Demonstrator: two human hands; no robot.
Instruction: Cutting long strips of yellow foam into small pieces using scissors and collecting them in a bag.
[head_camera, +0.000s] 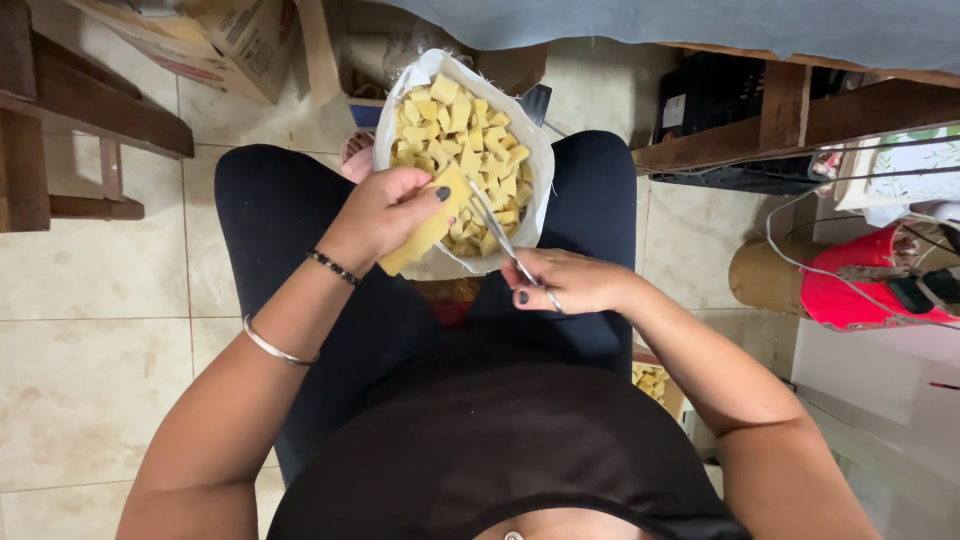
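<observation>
Yellow cut squares fill the white bag (540, 160) resting on my knees, top centre of frame. Cardboard box (215, 40) upper left, dark wooden bench (75, 105) at the left edge, wooden shelf with a black crate (715, 100) upper right, red object and a cardboard tube (765, 275) at right with a thin wire looping over them. Another small heap of yellow pieces (650, 380) sits low beside my right thigh. Bare tile floor (90, 340) is open on the left; the right side is crowded. My left hand (385, 215) is clenched on a long yellow strip (425, 230), pinched near its upper end, strip slanting down-left just over the bag's near rim. My right hand (575, 280) grips small metal scissors (500, 240), blades pointing up-left toward the strip's top; they look slightly parted, hard to tell. Strip is flat, pale yellow, straight-edged, uncut along its lower end. Both hands sit centre frame, close together.
</observation>
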